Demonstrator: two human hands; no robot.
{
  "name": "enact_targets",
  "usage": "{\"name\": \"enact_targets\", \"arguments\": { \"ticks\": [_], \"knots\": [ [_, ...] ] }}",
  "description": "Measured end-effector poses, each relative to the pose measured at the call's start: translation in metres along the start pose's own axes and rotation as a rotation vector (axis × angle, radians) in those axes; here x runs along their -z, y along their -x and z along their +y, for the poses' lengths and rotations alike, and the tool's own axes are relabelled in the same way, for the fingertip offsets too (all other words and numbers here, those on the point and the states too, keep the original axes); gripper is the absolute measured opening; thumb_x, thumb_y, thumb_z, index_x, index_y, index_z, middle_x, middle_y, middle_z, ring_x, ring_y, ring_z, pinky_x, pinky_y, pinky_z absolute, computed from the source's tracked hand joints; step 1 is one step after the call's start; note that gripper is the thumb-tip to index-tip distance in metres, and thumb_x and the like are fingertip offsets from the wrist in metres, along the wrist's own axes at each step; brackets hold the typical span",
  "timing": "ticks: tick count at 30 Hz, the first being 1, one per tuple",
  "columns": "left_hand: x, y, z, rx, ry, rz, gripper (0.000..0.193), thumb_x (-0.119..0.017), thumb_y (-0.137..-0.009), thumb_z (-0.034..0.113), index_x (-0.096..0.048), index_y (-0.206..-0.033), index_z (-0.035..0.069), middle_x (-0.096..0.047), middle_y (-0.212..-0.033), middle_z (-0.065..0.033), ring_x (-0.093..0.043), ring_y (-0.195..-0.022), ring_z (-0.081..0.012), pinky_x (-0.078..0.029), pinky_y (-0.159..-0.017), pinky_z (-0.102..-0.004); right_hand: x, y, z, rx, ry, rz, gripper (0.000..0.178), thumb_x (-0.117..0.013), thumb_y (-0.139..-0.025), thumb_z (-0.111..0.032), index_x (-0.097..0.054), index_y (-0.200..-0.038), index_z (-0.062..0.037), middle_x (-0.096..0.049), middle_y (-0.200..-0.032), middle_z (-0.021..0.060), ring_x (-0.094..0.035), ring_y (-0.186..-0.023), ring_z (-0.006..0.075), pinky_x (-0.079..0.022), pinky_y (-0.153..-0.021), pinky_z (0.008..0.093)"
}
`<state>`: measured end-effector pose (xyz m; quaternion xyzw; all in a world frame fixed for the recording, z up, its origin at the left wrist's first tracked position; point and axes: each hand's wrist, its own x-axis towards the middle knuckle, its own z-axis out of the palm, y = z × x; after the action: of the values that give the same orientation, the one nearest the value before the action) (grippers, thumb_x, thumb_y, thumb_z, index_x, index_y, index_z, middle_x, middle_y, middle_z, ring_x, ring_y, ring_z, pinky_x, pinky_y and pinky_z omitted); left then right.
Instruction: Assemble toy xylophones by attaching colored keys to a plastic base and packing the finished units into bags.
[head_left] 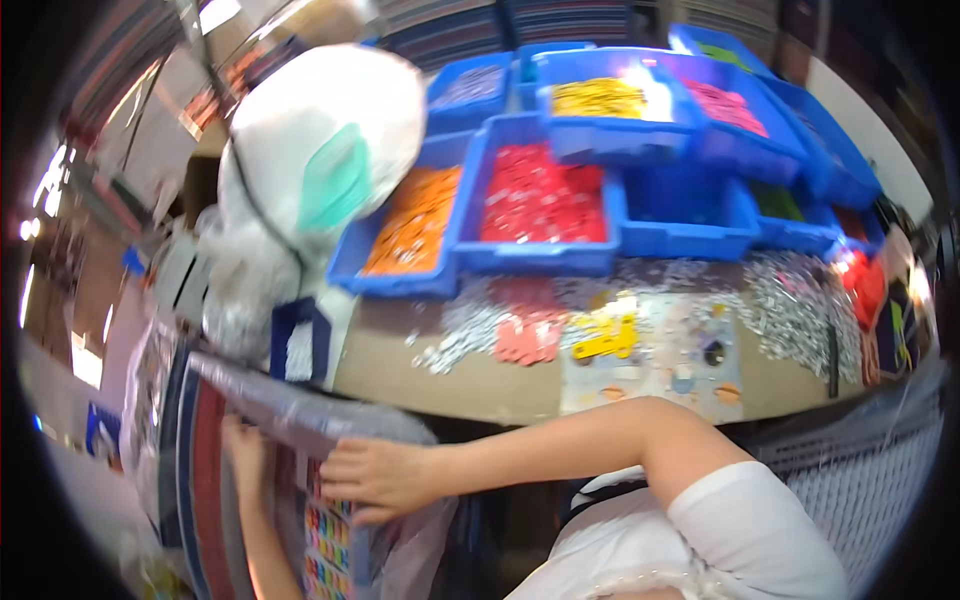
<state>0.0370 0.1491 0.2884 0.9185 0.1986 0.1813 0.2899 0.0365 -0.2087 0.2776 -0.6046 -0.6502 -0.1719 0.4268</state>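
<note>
My right hand (378, 478) reaches across to the lower left and lies flat on a clear plastic bag (300, 415), fingers spread, pressing its edge. Inside the bag are sheets with rows of small coloured pieces (328, 545). My left hand (243, 450) sits lower and further left, seen through or behind the bag's plastic, gripping its left side. The bag hangs below the front edge of the worktable (480, 385).
Blue bins hold orange (415, 222), red (540, 195), yellow (598, 98) and pink (728, 105) small parts. Loose silver, pink and yellow pieces (600, 330) lie scattered on the tabletop. A large white sack (320, 140) stands at the table's left end.
</note>
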Motion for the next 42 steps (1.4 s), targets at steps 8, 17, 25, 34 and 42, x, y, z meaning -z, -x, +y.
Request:
{"name": "enact_targets", "arguments": {
  "ticks": [8,17,25,34,42],
  "knots": [
    [-0.019,0.083,0.287,-1.053,-0.207,0.206,0.049,-0.057,-0.089,0.002,-0.043,-0.137,0.001,-0.048,-0.135,-0.0166,-0.052,-0.116,-0.0291,-0.042,-0.092,-0.0372,0.132,0.157,-0.061,-0.190,0.568,0.218,0.030,-0.055,-0.086,-0.016,-0.057,-0.112,-0.0011,-0.056,-0.125,0.0204,-0.054,-0.119,0.0347,-0.042,-0.104,0.0478],
    [-0.205,0.172,0.442,-1.916,-0.249,-0.533,0.031,-0.056,-0.092,0.011,-0.060,-0.124,0.008,-0.062,-0.118,-0.0133,-0.057,-0.109,-0.0319,-0.044,-0.093,-0.0436,0.271,0.435,-0.340,-1.398,1.597,1.536,0.014,-0.061,-0.089,-0.005,-0.062,-0.103,-0.0024,-0.062,-0.093,0.0134,-0.063,-0.089,0.0271,-0.048,-0.079,0.0330],
    [-0.250,0.265,0.508,-2.050,-0.036,-0.788,0.028,-0.061,-0.089,0.007,-0.060,-0.116,0.005,-0.062,-0.112,-0.0124,-0.057,-0.109,-0.0306,-0.043,-0.093,-0.0451,0.170,0.528,-0.484,-1.968,1.814,1.302,0.017,-0.063,-0.084,-0.005,-0.064,-0.101,-0.0040,-0.063,-0.096,0.0150,-0.064,-0.090,0.0322,-0.051,-0.077,0.0373],
    [-0.269,0.264,0.496,-1.915,-0.033,-0.806,0.024,-0.061,-0.087,0.005,-0.062,-0.112,0.005,-0.063,-0.110,-0.0122,-0.058,-0.107,-0.0301,-0.043,-0.094,-0.0443,0.310,0.606,-0.674,-1.896,3.077,0.059,0.038,-0.052,-0.086,-0.004,-0.056,-0.123,-0.0080,-0.061,-0.114,0.0137,-0.056,-0.109,0.0293,-0.041,-0.090,0.0480],
    [-0.261,0.256,0.476,-1.737,-0.067,-0.825,0.025,-0.060,-0.088,0.004,-0.062,-0.113,0.006,-0.062,-0.112,-0.0129,-0.057,-0.108,-0.0313,-0.042,-0.095,-0.0444,0.319,0.520,-0.665,-1.887,2.906,0.306,0.030,-0.064,-0.088,-0.015,-0.064,-0.117,-0.0076,-0.061,-0.115,0.0129,-0.058,-0.106,0.0286,-0.041,-0.094,0.0417]
  ]
}}
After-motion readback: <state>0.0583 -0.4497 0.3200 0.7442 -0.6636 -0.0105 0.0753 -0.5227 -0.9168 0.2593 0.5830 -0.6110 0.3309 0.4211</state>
